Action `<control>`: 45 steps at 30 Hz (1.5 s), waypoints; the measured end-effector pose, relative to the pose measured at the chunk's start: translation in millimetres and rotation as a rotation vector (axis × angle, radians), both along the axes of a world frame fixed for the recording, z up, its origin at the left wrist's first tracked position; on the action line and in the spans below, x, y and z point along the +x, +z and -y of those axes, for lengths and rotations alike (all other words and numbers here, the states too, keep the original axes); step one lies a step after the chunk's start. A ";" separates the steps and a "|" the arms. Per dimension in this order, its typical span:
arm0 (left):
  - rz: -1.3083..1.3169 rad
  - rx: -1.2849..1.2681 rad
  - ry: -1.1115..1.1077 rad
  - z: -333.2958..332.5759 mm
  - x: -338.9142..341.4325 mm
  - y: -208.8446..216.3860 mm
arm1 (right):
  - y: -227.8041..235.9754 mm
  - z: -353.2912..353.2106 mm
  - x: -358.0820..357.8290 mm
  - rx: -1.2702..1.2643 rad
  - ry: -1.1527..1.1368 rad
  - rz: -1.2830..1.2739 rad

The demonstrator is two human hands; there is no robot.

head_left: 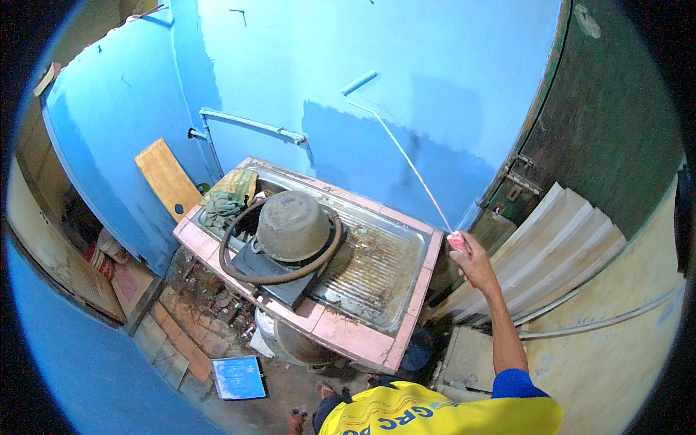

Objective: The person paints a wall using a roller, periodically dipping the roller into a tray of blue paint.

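Observation:
My right hand [475, 264] is closed around the red handle of a long paint roller [401, 149]. Its thin white rod slants up and to the left from my fist. The blue roller head [359, 82] is up against the light blue wall [275, 58], just above a darker blue patch [391, 148] of the same wall. My right arm reaches out over the right end of a sink counter. I see no left hand in the picture.
A pink-tiled counter [349, 335] with a steel sink carries an upturned metal pot [292, 225], a black stove [272, 278] and a hose. A pipe [254, 122] juts along the wall. White corrugated sheets [540, 254] lean at right. A blue paint tray [239, 378] lies on the floor.

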State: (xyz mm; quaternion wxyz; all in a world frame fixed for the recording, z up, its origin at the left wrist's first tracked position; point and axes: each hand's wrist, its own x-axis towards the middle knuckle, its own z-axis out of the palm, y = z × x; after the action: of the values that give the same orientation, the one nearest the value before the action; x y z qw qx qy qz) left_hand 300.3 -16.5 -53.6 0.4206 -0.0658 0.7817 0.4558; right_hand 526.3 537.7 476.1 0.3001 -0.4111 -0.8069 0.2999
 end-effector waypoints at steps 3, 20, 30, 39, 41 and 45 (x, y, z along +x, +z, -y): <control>0.161 0.417 0.147 -20.9 -0.3 12.7 | -9.9 -18.6 61.7 0.418 -0.034 0.196; 0.030 0.072 -0.015 -34.8 47.6 -19.9 | 133.3 -38.6 74.9 0.961 -0.173 0.848; -0.138 0.115 0.027 -12.0 52.9 -46.0 | 119.2 -58.7 53.1 0.954 -0.118 0.893; -0.139 -0.193 -0.080 -14.3 56.0 -53.9 | 84.4 -71.3 37.8 0.881 -0.161 0.933; -0.148 -0.066 -0.121 -13.1 53.9 -54.7 | 73.5 -74.4 30.8 0.967 -0.116 0.922; -0.041 0.001 0.008 -18.7 47.5 -45.6 | 67.6 -79.0 0.1 0.880 -0.174 1.011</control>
State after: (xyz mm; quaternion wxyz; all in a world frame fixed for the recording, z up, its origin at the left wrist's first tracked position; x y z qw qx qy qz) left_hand 347.8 2.2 -99.2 0.4028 -0.0593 0.7897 0.4590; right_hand 526.5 616.6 543.7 0.0481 -0.4039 -0.8590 -0.3110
